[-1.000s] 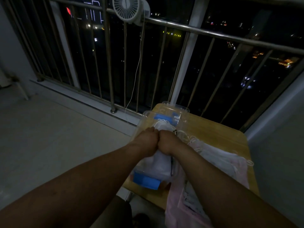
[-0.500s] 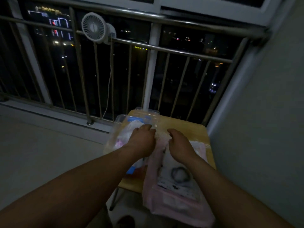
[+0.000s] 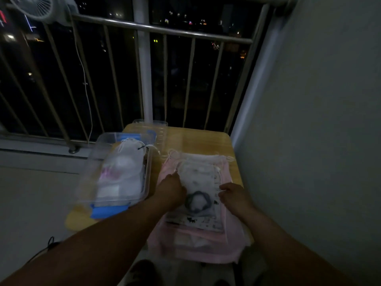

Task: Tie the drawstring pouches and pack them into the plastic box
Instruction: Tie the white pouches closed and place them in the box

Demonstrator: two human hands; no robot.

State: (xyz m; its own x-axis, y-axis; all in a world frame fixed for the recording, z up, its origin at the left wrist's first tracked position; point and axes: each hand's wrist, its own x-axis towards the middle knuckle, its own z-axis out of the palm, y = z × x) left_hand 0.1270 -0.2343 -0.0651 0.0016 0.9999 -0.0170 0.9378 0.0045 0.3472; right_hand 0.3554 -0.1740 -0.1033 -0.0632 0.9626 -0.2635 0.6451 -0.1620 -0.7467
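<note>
Two hands work the stack. Left hand (image 3: 171, 188) sits at the left edge of the top pouch (image 3: 198, 182), right hand (image 3: 235, 195) at its right edge. Both sets of fingers are curled, but in this dim light I cannot tell whether they pinch cloth or only touch it. The pouch lies flat on the pink pile (image 3: 195, 250), just right of the plastic box (image 3: 90, 162). I judge it best to peel off one layer only, then reach for the drawstrings (image 3: 171, 155) at the far end.
</note>
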